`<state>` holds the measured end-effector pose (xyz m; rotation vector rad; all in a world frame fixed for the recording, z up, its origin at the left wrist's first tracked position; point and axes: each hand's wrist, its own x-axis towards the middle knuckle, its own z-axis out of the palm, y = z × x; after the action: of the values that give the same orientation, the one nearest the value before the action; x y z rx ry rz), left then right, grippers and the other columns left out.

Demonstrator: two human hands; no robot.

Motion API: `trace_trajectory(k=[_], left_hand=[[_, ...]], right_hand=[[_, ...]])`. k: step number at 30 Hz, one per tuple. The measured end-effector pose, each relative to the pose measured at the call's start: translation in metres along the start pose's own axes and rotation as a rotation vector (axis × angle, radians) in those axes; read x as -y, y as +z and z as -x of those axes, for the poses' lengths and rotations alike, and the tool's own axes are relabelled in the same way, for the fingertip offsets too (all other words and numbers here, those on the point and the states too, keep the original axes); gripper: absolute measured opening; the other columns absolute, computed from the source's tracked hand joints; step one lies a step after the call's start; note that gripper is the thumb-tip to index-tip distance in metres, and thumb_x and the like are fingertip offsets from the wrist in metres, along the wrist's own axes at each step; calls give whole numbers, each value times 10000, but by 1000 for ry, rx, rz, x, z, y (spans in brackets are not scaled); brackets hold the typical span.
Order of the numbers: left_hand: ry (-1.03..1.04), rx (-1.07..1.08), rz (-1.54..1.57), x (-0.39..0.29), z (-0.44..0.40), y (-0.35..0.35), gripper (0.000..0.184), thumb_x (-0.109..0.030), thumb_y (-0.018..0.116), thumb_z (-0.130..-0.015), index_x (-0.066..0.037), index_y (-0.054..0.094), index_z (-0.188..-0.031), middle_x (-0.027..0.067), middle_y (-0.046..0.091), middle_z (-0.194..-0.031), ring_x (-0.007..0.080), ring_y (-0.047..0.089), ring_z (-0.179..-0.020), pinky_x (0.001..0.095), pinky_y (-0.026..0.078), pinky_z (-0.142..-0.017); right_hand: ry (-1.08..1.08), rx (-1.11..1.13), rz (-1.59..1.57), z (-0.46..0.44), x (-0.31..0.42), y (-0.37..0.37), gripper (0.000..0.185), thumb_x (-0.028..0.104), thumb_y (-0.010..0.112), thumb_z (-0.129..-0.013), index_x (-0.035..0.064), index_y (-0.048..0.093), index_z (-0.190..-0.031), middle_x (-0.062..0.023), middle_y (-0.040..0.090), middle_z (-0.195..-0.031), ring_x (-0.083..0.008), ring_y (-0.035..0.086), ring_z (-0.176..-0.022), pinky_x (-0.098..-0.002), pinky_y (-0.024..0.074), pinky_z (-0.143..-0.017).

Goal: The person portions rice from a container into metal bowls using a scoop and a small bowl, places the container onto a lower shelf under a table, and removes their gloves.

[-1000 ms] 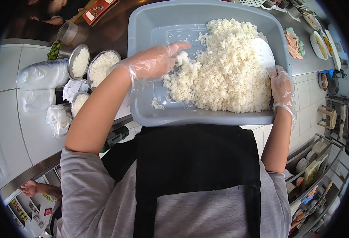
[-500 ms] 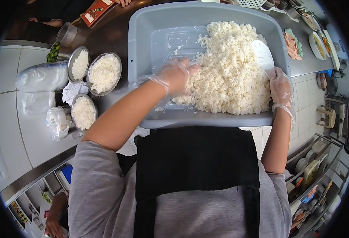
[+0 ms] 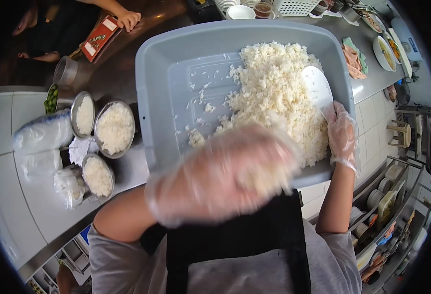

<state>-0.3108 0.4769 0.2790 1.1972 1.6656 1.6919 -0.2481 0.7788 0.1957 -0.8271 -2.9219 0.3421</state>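
Cooked white rice [image 3: 274, 83] is heaped in the right part of a large grey plastic tub [image 3: 174, 73]. My left hand [image 3: 225, 171], in a clear plastic glove, is raised close to the camera above the tub's near edge. Its fingers are curled around a clump of rice [image 3: 269, 176], blurred by motion. Also gloved, my right hand [image 3: 343, 134] is closed at the tub's right rim. The white paddle [image 3: 317, 84] lies on the rice, its lower end reaching toward my right fingers; whether they touch it I cannot tell.
Metal bowls of rice [image 3: 115, 128] stand left of the tub, by plastic bags [image 3: 41, 134] and green limes [image 3: 51, 99]. Another person's hand [image 3: 128, 19] rests by a red booklet [image 3: 101, 38]. A folded cloth [image 3: 354, 59] and a soup bowl [image 3: 383, 53] are at right.
My left hand has lifted from the rice toward the camera with a clump in it. My right hand stays at the rim. The view has shifted, and the other person's hand shows more.
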Motion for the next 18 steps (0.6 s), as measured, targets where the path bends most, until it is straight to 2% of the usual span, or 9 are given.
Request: trace_trajectory(k=[1, 3, 6, 7, 9, 13, 15, 18], left_hand=[[160, 106, -28, -7, -13, 3, 412, -174, 766, -805, -46, 601, -1160, 105, 633, -1057, 207, 638, -988, 315, 559, -819], [84, 246, 44, -30, -29, -2, 373, -197, 748, -823, -2, 621, -1114, 117, 631, -1040, 219, 643, -969, 328, 561, -814], [169, -43, 98, -28, -27, 8, 356, -243, 702, -872, 10, 622, -1111, 131, 624, -1057, 198, 647, -914, 306, 551, -802], [-245, 200, 329, -47, -45, -12, 340, -228, 709, -864, 6, 630, -1098, 131, 621, -1074, 197, 646, -886, 305, 547, -797], [-163, 230, 198, -49, -47, -16, 347, -231, 711, -860, 2, 628, -1103, 131, 619, -1081, 202, 642, -898, 310, 544, -802], [-92, 225, 94, -52, -39, -16, 362, -237, 716, -851, -6, 626, -1115, 129, 615, -1094, 211, 634, -923, 320, 537, -811], [-83, 223, 62, -53, -37, -16, 370, -240, 719, -847, -10, 625, -1120, 129, 613, -1101, 215, 630, -936, 325, 534, -816], [-76, 219, 23, -54, -36, -15, 381, -245, 723, -841, -16, 623, -1129, 128, 610, -1112, 222, 624, -954, 332, 528, -823]], right_hand=[[6, 2, 4, 0, 3, -2, 373, 282, 575, -930, 9, 626, -1179, -259, 660, -1006, -403, 638, -961, -439, 502, -841], [30, 4, -5, 2, 8, -5, 357, 258, 589, -926, 9, 627, -1180, -254, 665, -996, -399, 646, -941, -434, 509, -819], [10, -2, -10, 1, 5, -2, 351, 252, 594, -926, 12, 628, -1180, -251, 668, -992, -394, 650, -938, -439, 511, -817], [8, 0, -5, 0, 6, -4, 351, 252, 594, -926, 12, 628, -1180, -251, 668, -992, -394, 650, -938, -439, 511, -817], [72, 65, -13, 0, 13, -9, 346, 231, 566, -950, -12, 611, -1193, -260, 658, -1050, -392, 641, -996, -422, 499, -854], [86, 75, -17, -1, 14, -10, 348, 227, 567, -950, -11, 608, -1201, -260, 658, -1052, -388, 643, -996, -422, 500, -856], [45, 25, -22, -1, 11, -7, 338, 236, 606, -919, 25, 632, -1182, -246, 671, -979, -392, 656, -919, -435, 515, -808], [30, 21, -28, -1, 9, -5, 336, 232, 605, -919, 24, 631, -1181, -245, 671, -979, -390, 657, -912, -431, 517, -803]])
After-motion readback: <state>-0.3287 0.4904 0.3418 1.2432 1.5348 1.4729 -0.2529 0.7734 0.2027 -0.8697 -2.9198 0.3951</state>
